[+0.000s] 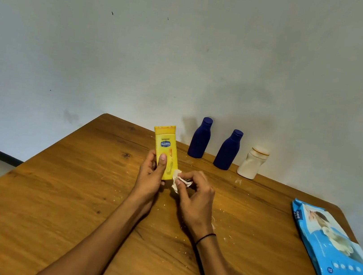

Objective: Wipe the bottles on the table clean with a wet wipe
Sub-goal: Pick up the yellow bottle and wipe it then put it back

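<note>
Table (48,200) wooden, crumb-flecked, against pale wall (142,49).

A: I see a yellow bottle (166,150) with a blue oval logo, two dark blue bottles (200,137) (228,149), one white bottle (252,163).

B: I log a white wipe (176,180), light blue wipes pack (333,250), brown wood-grain table (48,200), pale grey wall (189,44).

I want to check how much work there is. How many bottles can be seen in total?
4. A yellow bottle is in the left hand; two blue bottles and a white bottle stand by the wall. None seems hidden.
</note>
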### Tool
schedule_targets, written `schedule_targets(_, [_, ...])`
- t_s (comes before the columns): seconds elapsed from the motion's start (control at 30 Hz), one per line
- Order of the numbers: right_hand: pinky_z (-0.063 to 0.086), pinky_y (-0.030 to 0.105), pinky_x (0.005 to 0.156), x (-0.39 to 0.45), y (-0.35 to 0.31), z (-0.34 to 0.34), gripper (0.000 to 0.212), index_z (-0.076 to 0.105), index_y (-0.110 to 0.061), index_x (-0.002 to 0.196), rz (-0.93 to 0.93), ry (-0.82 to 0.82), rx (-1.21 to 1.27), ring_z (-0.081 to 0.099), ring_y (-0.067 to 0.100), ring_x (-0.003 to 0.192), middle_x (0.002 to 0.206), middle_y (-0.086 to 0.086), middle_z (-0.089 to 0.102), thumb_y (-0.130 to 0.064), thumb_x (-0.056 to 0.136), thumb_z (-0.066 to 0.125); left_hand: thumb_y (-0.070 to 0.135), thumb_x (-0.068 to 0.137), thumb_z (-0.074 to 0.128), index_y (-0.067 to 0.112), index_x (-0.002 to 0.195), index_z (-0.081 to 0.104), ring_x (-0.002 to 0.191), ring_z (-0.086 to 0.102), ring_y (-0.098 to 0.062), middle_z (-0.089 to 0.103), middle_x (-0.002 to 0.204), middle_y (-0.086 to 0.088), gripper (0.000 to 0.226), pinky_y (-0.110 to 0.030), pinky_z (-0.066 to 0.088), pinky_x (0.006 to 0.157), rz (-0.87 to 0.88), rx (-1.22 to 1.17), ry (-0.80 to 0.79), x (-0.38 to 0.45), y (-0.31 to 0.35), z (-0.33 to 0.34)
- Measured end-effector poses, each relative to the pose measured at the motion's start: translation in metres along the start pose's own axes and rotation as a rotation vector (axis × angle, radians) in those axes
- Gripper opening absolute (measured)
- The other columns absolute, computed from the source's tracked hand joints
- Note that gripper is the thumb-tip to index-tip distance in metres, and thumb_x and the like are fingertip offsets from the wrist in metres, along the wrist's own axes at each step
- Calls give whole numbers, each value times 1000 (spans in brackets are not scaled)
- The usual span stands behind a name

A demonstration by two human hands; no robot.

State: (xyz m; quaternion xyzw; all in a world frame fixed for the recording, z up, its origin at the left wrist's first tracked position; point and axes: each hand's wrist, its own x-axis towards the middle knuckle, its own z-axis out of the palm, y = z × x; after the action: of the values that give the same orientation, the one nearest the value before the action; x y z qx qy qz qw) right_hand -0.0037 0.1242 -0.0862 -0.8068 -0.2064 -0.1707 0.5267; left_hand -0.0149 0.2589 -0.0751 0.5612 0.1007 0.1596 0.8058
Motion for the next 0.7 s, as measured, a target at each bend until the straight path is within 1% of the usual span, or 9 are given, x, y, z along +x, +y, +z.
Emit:
schedule_targets(0.13, [61,38,73,2,7,2,9,69,-24,93,159,129,167,68,11,88,91,-11,69,-17,95,73,30,103,62,22,128,56,90,74,-12,78,104,6,27,-21,55,59,5,-32,28,-1,-2,3])
schedule_targets(0.17, [61,42,72,2,8,2,8,68,-23,93,179,155,214,68,13,87,90,-9,69,-16,96,73,27,102,65,22,129,55,90,74,-12,78,104,5,29,-21,55,59,13,-38,32,0,-3,4])
schedule_targets(0.23, [60,46,70,3,8,2,9,66,-20,93,176,190,269,67,17,86,89,-8,68,-15,96,72,20,96,72,18,133,56,102,75,-18,78,113,-3,41,-24,59,70,21,-68,51,2,-7,5])
schedule_targets(0.3, [60,45,71,3,8,3,10,66,-20,92,165,200,285,66,17,87,89,-8,66,-12,97,71,18,90,77,14,136,57,110,73,-23,76,118,-10,50,-27,60,75,-6,-111,81,4,-9,5])
schedule_targets(0.4, [60,40,74,3,7,4,13,67,-19,92,155,163,283,66,17,91,90,-9,66,-8,95,71,14,90,78,12,135,59,102,72,-23,76,112,-10,49,-23,59,67,-35,-182,99,5,-10,5])
schedule_targets(0.5, [55,27,70,1,4,3,15,66,-16,89,95,66,246,65,14,86,87,-8,66,-3,93,71,14,88,78,15,131,61,98,75,-21,78,105,-6,47,-30,61,73,-37,-285,98,7,-9,2])
schedule_targets(0.53, [53,23,70,0,5,3,15,66,-16,88,79,30,209,64,13,85,86,-8,66,-2,93,71,15,86,79,17,130,61,96,75,-19,78,103,-4,47,-30,61,73,-31,-294,101,7,-8,2])
schedule_targets(0.63, [53,22,73,0,8,5,17,67,-21,87,57,-13,75,64,11,86,87,-9,66,-6,93,72,15,90,77,20,126,62,89,77,-12,79,100,1,39,-23,59,66,19,-206,118,7,-6,1])
schedule_targets(0.7, [56,25,71,1,10,5,17,67,-24,88,117,40,78,66,9,86,88,-11,67,-9,95,72,14,93,77,19,127,60,98,76,-10,77,109,1,38,-20,60,75,93,-77,124,8,-4,-2])
